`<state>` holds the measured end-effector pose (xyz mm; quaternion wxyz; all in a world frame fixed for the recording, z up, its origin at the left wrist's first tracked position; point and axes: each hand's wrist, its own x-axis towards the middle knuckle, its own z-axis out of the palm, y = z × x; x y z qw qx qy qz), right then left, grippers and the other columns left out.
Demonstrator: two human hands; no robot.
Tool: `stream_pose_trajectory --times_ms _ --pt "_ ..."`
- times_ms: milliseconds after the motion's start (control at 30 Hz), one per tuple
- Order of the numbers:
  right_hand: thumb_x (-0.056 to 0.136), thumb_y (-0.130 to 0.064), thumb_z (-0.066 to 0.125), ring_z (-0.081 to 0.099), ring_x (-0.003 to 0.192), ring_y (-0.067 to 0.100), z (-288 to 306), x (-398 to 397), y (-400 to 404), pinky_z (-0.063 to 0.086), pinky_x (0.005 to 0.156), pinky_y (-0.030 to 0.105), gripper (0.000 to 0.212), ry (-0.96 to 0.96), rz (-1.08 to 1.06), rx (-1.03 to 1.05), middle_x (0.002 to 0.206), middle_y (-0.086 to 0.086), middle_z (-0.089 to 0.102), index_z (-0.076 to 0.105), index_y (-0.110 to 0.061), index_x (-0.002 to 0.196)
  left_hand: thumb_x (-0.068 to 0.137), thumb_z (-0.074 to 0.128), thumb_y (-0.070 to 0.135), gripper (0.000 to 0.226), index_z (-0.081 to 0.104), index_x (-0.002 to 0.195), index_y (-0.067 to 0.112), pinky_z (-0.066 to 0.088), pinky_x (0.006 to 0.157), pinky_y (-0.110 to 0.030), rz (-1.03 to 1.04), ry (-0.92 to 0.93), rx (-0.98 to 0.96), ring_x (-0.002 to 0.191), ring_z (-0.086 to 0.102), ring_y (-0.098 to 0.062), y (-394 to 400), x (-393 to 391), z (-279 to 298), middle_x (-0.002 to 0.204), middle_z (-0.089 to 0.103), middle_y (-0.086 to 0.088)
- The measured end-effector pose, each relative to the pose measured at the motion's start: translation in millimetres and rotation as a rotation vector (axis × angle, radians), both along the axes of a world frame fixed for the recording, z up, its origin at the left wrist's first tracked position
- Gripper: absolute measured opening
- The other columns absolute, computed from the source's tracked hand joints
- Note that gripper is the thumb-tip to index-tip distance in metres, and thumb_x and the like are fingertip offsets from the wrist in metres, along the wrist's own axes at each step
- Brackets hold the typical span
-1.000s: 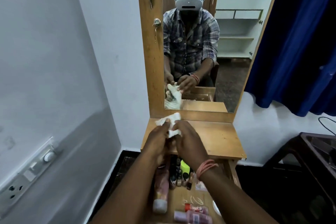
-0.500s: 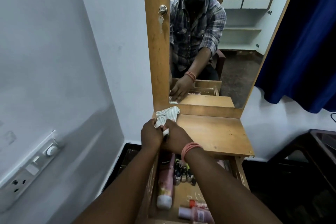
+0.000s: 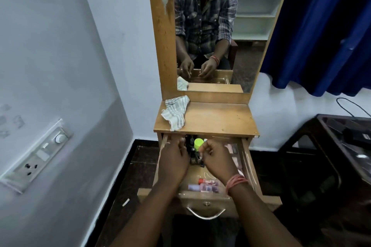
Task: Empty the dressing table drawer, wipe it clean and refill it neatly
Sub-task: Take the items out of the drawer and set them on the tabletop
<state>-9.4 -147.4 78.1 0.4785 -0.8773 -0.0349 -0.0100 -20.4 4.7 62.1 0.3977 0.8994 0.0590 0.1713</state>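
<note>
Head view: drawer point(image 3: 248, 158) pulled out, full. Left hand point(image 3: 174, 163) and right hand point(image 3: 217, 159) hover inside, fingers curled, gripping nothing visible. Cloth point(image 3: 175, 113) at desk point(image 3: 218, 118) far-left corner, overhanging front edge. Risk: knocking green-capped bottle point(image 3: 198, 143) among crowded upright bottles; cloth slipping into drawer.

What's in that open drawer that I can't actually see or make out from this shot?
All in the head view:
- Drawer back: shadowed under the tabletop; dark bottles behind the green cap can't be identified.
- Left hand and right hand cover the items beneath; whether either grips anything is unclear.
- Pink bottles: labels too small and blurred to read.
- Striped cloth: hides the tabletop corner under it.
</note>
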Motion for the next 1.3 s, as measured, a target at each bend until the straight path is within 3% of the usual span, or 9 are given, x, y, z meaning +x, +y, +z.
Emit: stream_pose_trajectory --times_ms 167,400,533,633,800,900,1067,1167,1300 --pt "0.081 -0.005 0.047 0.064 0.077 0.013 -7.8 -44.2 -1.9 0.052 0.070 0.030 0.025 0.039 -0.054 -0.208 0.081 -0.005 0.070 0.065 -0.022 0.077 0.098 0.053 0.013 0.041 0.060 0.136 0.026 0.055 0.083 -0.036 -0.017 0.062 0.049 0.109 0.068 -0.027 -5.5 -26.9 -1.3 0.118 0.073 -0.004" --pt "0.081 0.001 0.048 0.063 0.082 0.016 -14.2 -55.3 -8.5 0.046 0.067 0.023 0.027 0.130 -0.127 -0.178 0.088 -0.002 0.071 0.068 -0.017 0.081 0.092 0.051 0.009 0.042 0.056 0.134 0.013 0.058 0.083 -0.050 0.038 0.157 0.048 0.101 0.067 -0.036 -4.5 -44.2 -10.3 0.108 0.071 -0.014" --pt "0.084 -0.011 0.054 0.066 0.085 0.021 -16.6 -43.0 -12.5 0.055 0.078 0.030 0.017 0.288 -0.036 -0.235 0.089 0.003 0.072 0.071 -0.015 0.084 0.093 0.058 0.015 0.040 0.060 0.132 0.016 0.058 0.085 -0.043 0.024 0.169 -0.005 0.104 0.069 -0.033 -0.9 -43.6 -11.6 0.112 0.074 -0.010" --pt "0.083 -0.014 0.061 0.068 0.084 0.024 -12.7 -27.2 -8.4 0.058 0.077 0.035 0.009 0.352 0.065 -0.310 0.090 0.007 0.072 0.070 -0.013 0.085 0.096 0.058 0.016 0.033 0.069 0.128 0.013 0.055 0.092 -0.038 0.012 0.258 0.056 0.112 0.067 -0.035 11.0 -31.3 -0.2 0.120 0.074 -0.013" --pt "0.080 -0.012 0.064 0.068 0.090 0.028 -8.2 -6.6 10.8 0.057 0.081 0.036 0.006 0.237 0.058 -0.400 0.090 0.010 0.072 0.070 -0.013 0.083 0.098 0.056 0.028 0.026 0.076 0.099 0.011 0.056 0.079 -0.038 0.040 0.305 0.294 0.096 0.070 -0.036 44.7 -7.5 17.0 0.100 0.075 -0.015" --pt "0.081 -0.011 0.062 0.065 0.094 0.030 -8.7 -4.9 23.6 0.053 0.081 0.032 0.018 0.103 -0.047 -0.330 0.098 0.010 0.070 0.065 -0.018 0.097 0.095 0.057 0.030 0.027 0.076 0.086 0.013 0.058 0.071 -0.036 0.067 0.324 0.377 0.083 0.072 -0.030 52.8 -6.9 15.1 0.087 0.075 -0.009" --pt "0.084 0.000 0.056 0.061 0.108 0.032 -17.6 -1.2 36.3 0.049 0.085 0.033 0.039 -0.059 -0.013 -0.369 0.117 0.012 0.064 0.062 -0.015 0.120 0.094 0.059 0.022 0.023 0.080 0.101 0.019 0.056 0.076 -0.031 0.027 0.283 0.283 0.092 0.073 -0.028 43.0 -5.4 3.0 0.098 0.077 -0.008" --pt "0.083 0.006 0.053 0.062 0.108 0.032 -22.0 1.2 39.6 0.049 0.084 0.031 0.040 -0.066 -0.017 -0.401 0.116 0.013 0.066 0.066 -0.012 0.116 0.096 0.061 0.018 0.028 0.077 0.119 0.019 0.051 0.084 -0.029 -0.030 0.270 0.194 0.106 0.071 -0.028 28.1 -1.7 -6.6 0.114 0.076 -0.009" --pt "0.085 0.003 0.056 0.065 0.097 0.032 -23.6 6.3 39.8 0.049 0.076 0.028 0.028 -0.051 -0.056 -0.362 0.106 0.012 0.067 0.068 -0.012 0.104 0.095 0.064 0.019 0.021 0.080 0.108 0.017 0.042 0.074 -0.024 -0.109 0.276 0.136 0.102 0.071 -0.027 10.4 8.4 -21.0 0.106 0.077 -0.008"
